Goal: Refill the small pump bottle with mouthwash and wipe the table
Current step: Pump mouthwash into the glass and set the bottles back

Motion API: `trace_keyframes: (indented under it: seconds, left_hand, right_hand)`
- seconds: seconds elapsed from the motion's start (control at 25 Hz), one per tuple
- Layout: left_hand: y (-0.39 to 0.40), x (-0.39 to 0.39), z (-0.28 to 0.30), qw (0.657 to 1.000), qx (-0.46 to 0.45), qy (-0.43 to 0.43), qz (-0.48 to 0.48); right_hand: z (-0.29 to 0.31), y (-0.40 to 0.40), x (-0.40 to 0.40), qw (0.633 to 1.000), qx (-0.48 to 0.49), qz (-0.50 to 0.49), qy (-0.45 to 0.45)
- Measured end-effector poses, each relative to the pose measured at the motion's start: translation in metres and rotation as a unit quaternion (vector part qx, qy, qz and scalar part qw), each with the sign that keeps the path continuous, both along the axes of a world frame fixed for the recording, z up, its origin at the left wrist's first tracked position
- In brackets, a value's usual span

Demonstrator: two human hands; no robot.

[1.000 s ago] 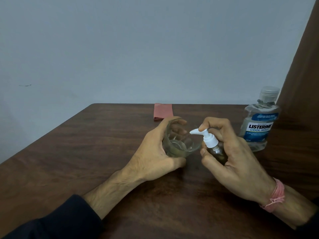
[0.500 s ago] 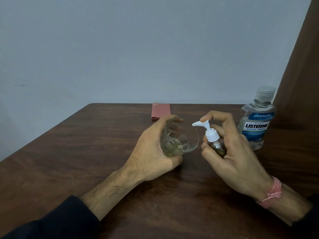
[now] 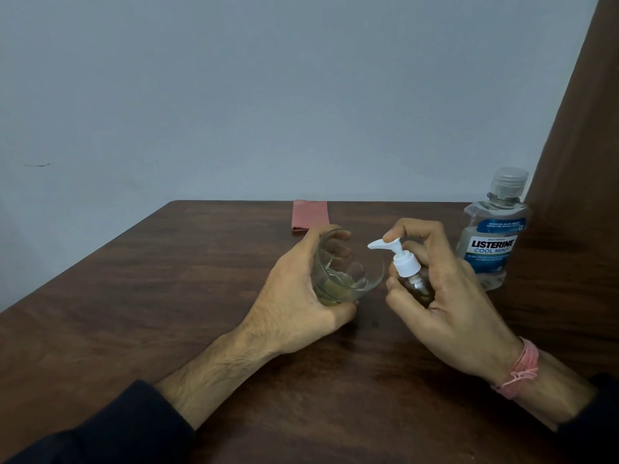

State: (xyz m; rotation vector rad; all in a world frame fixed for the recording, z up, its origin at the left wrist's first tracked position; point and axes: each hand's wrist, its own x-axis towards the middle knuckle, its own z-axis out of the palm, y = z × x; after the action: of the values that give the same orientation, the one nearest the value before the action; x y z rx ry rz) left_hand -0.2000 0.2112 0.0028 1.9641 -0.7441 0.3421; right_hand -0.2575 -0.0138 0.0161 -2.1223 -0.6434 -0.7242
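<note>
My left hand (image 3: 294, 303) grips a clear drinking glass (image 3: 348, 272), tilted toward the right, with a little yellowish liquid at its bottom. My right hand (image 3: 452, 296) is wrapped around the small pump bottle (image 3: 407, 266), index finger resting on its white pump head, whose nozzle points at the glass rim. The bottle's body is mostly hidden in my fingers. A capped Listerine Cool Mint mouthwash bottle (image 3: 492, 236) stands upright just right of my right hand. A folded pink cloth (image 3: 310, 216) lies at the table's far edge.
The dark brown wooden table (image 3: 167, 296) meets a pale wall at the back. A brown curtain (image 3: 582, 162) hangs at the far right, behind the mouthwash bottle.
The pump head has risen from its pressed-down position, and my index finger has lifted with it. The glass stays in my left hand, tipped slightly more.
</note>
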Motion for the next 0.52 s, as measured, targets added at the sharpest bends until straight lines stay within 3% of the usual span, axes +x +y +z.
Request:
trace_keyframes:
  seconds: [0.52]
  left_hand:
    - [-0.0012,-0.0002,0.0004,1.0,0.011,-0.006,0.016]
  right_hand:
    - [-0.0026,-0.0025,0.0041,1.0,0.015,-0.008,0.003]
